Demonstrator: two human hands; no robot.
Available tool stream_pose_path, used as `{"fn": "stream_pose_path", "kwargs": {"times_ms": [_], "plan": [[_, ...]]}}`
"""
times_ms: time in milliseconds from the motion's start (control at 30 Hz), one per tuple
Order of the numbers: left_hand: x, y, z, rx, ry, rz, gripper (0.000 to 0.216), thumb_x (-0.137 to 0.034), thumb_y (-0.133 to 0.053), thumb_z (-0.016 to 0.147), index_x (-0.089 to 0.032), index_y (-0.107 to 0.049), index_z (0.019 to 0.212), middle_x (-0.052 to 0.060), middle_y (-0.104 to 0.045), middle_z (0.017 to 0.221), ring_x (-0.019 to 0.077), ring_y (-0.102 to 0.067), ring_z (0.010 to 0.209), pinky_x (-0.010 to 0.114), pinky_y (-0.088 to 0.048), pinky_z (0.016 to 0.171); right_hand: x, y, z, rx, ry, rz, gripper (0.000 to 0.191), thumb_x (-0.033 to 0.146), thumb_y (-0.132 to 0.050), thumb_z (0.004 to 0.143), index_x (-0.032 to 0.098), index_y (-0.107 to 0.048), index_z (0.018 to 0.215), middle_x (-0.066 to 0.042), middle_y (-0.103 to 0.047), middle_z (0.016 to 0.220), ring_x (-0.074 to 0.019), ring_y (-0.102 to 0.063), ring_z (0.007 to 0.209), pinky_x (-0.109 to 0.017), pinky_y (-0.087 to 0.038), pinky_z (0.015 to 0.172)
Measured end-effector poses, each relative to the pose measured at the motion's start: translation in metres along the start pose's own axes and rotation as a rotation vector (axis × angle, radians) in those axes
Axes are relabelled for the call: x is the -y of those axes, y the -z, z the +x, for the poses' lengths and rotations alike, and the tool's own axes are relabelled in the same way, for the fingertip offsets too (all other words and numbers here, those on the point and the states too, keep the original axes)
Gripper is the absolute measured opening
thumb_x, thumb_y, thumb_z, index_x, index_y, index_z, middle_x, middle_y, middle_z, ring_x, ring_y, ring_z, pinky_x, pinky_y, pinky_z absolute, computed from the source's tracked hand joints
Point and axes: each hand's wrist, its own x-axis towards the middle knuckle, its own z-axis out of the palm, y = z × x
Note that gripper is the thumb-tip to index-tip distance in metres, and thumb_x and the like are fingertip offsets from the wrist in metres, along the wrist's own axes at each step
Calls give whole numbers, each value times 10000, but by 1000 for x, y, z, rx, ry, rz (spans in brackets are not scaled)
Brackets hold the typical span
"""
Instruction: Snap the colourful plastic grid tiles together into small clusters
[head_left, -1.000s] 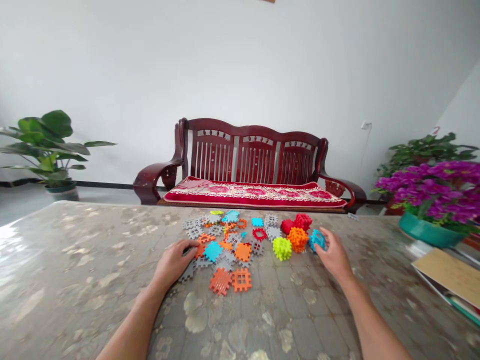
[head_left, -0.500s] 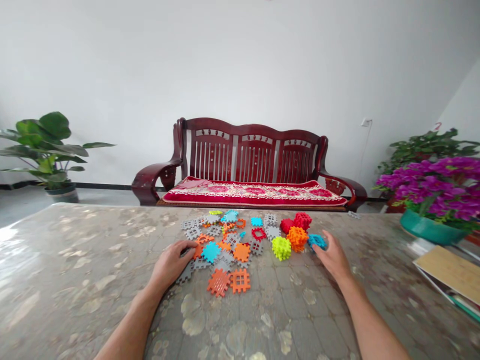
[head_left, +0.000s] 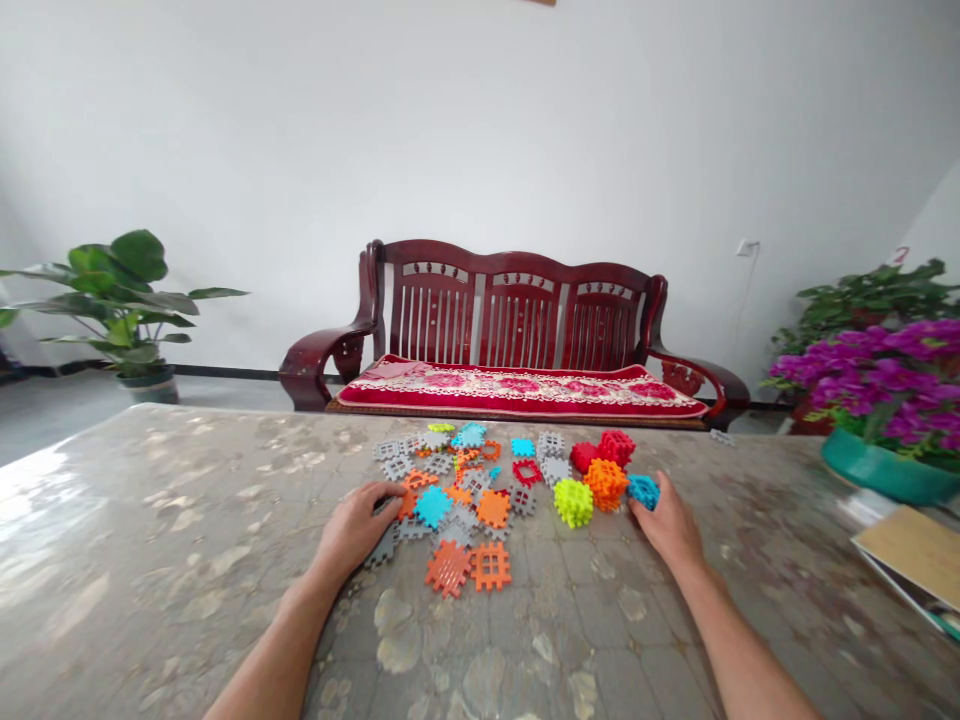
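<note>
Hands on patterned table [head_left: 187,520] facing bench [head_left: 510,310]: left hand [head_left: 352,530] open on grey tiles [head_left: 409,528], right hand [head_left: 670,528] gripping blue cube [head_left: 643,490].

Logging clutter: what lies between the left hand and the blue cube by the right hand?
Head view: flat loose tiles, then a yellow-green cube and an orange cube.

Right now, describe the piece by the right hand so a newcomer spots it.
On the marbled table, right of the flat tiles, stands a cluster of chunky cubes. The blue cube is rightmost, touching the right hand; its neighbours are an orange cube, red cube and yellow-green cube.
</note>
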Motion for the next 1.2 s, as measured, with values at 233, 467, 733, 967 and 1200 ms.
{"fn": "stream_pose_path", "kwargs": {"times_ms": [233, 467, 733, 967, 1200], "plan": [[-1, 0, 0, 10, 13, -13, 315, -422, -506, 819, -251, -721, 973, 28, -727, 1077, 218, -636, 1029, 322, -454, 962, 14, 25, -7, -274, 72, 122, 617, 475, -463, 798, 124, -507, 1304, -186, -614, 1195, -349, -565, 1100, -501, -440, 933], [-6, 2, -2, -4, 16, 12, 298, -388, -493, 819, -249, -716, 960, 26, -728, 1068, 213, -641, 1021, 314, -446, 966, 86, 43, -23, -215, 500, 319, 354, 270, -455, 832, 209, -615, 1142, -105, -641, 1185, -255, -556, 1117, -447, -408, 1010], [-10, 3, -4, -14, 24, -12, 271, -345, -506, 807, -255, -723, 943, 25, -730, 1050, 211, -640, 1005, 313, -454, 936, 181, 9, -51, 174, 630, 388, 352, 271, -464, 870, 206, -608, 1185, -79, -629, 1219, -222, -544, 1159, -391, -406, 1036], [-13, 3, -6, -28, 46, -39, 254, -301, -517, 804, -246, -733, 926, 35, -736, 1024, 211, -638, 996, 315, -454, 925, 258, -21, -26, 259, 649, 213, 455, 370, -448, 910, 181, -542, 1313, -113, -520, 1384, -236, -460, 1282, -366, -333, 1084], [-15, 4, -8, -63, 61, -76, 229, -249, -523, 803, -245, -718, 924, 30, -732, 1017, 199, -639, 987, 308, -448, 910, 320, -55, 13, 412, 655, 66, 535, 496, -385, 933, 236, -473, 1392, -104, -410, 1488, -281, -350, 1369, -451, -261, 1107]]}}
